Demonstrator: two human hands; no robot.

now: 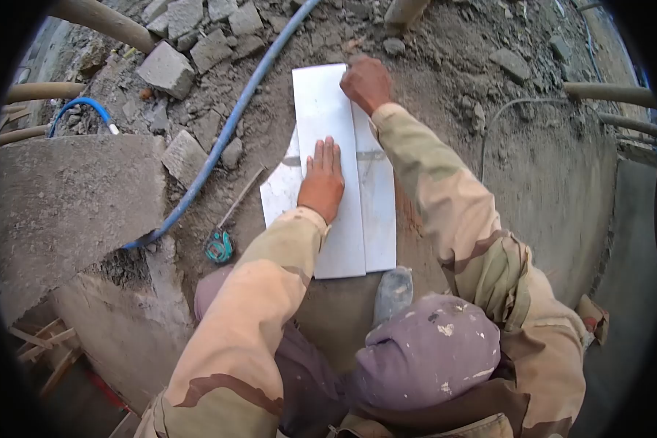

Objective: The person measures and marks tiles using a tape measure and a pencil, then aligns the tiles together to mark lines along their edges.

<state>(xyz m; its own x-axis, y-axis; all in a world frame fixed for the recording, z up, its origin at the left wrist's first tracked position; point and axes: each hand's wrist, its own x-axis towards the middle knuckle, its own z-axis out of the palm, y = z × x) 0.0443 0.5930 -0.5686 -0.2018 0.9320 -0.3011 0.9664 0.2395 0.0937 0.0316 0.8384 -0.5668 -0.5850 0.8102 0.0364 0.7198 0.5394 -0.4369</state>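
Observation:
A long white tile strip (330, 248) lies over a wider white tile (378, 219), which shows along the strip's right side and lower left. My left hand (323, 184) rests flat on the strip's middle with its fingers stretched out. At the strip's top right corner, my right hand (367, 84) is closed, its fingers curled near the edge. Whatever it may hold is hidden. A grey band (372, 155) crosses the lower tile. To the left lies a teal tape measure (219, 247), beside a thin rod (241, 196).
A blue hose (230, 124) runs along the left side. Broken concrete blocks (166, 71) and rubble lie at the upper left. A concrete slab (73, 197) stands at the left. Wooden poles (106, 22) jut in from the edges. My knee (431, 350) is close below the tiles.

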